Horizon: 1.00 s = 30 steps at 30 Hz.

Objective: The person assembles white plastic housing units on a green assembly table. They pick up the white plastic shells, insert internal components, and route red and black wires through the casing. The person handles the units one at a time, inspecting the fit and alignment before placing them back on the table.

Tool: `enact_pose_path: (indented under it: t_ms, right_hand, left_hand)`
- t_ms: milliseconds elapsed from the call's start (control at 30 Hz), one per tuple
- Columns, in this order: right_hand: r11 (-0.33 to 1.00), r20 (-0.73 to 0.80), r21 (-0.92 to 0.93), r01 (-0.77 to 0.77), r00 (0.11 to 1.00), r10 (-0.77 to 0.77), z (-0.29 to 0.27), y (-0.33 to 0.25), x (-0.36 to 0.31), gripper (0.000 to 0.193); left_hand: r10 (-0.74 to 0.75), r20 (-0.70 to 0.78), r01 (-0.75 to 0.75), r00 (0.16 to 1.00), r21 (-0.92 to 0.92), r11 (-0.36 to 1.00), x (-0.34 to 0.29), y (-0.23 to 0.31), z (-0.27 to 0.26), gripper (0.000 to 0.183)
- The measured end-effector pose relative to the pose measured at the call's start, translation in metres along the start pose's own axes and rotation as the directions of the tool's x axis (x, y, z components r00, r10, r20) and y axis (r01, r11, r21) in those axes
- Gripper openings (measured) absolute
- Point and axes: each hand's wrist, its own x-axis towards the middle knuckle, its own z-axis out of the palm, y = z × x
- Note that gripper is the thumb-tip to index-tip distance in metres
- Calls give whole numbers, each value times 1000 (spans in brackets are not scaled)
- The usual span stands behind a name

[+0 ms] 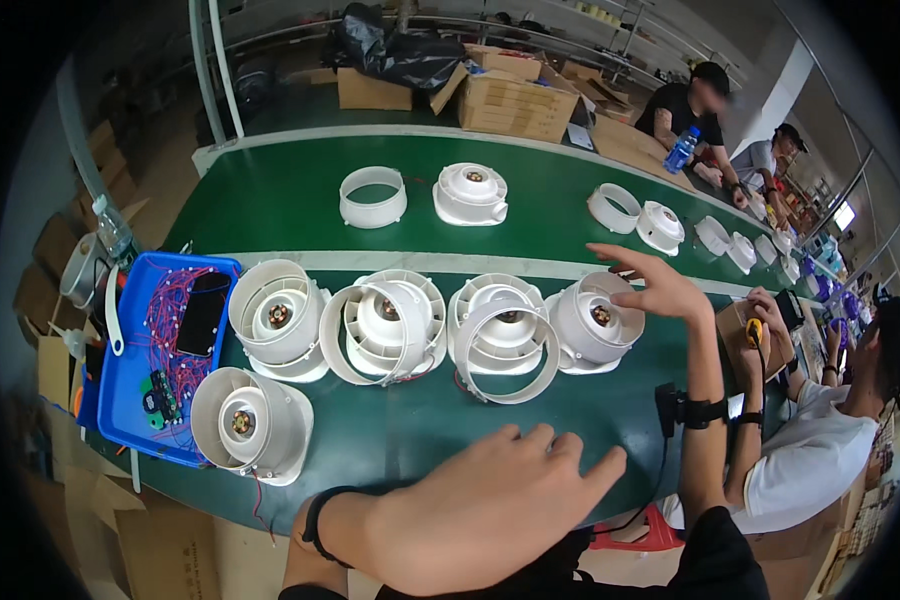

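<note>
My right hand (662,285) is open, fingers spread, over the right rim of a white round fan housing (595,335) with a brass-coloured hub. Its thumb overlaps that rim; contact is unclear. Low in the middle, my left hand (480,505) hovers back-up near the table's front edge. Its thumb stands apart, the other fingers are partly hidden, and nothing shows in it. To the left of the right hand, a white ring (468,365) leans on a second fan housing (500,290). Another ring (335,345) leans on a third housing (410,310).
More fan housings stand at left (305,350) and front left (290,435). A blue tray (125,400) holds red wires, a phone and a green board. Beyond a pale divider lie a ring (373,213) and housing (470,210). A co-worker (810,460) sits close at right.
</note>
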Motion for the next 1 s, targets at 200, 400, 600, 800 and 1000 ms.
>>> enact_pose_path:
  t_ms: [200, 400, 600, 800, 1000]
  right_hand:
    - [988, 20, -90, -125, 992, 127, 14, 36, 12, 59]
    - [991, -61, 8, -136, 989, 136, 33, 56, 30, 41]
    - [993, 16, 33, -116, 993, 116, 33, 72, 30, 29]
    - [979, 53, -32, -201, 978, 202, 25, 68, 24, 30]
    - [980, 123, 4, -201, 972, 199, 21, 63, 19, 23]
  left_hand:
    - [-32, 19, 32, 999, -31, 999, 3, -2, -5, 55]
    - [-80, 110, 87, 991, -67, 994, 5, -6, -13, 58]
    - [-94, 156, 107, 983, -78, 991, 17, -17, -7, 58]
    - [-93, 191, 112, 977, -92, 989, 21, -16, -8, 58]
    - [-97, 204, 117, 974, -89, 989, 21, -15, -10, 59]
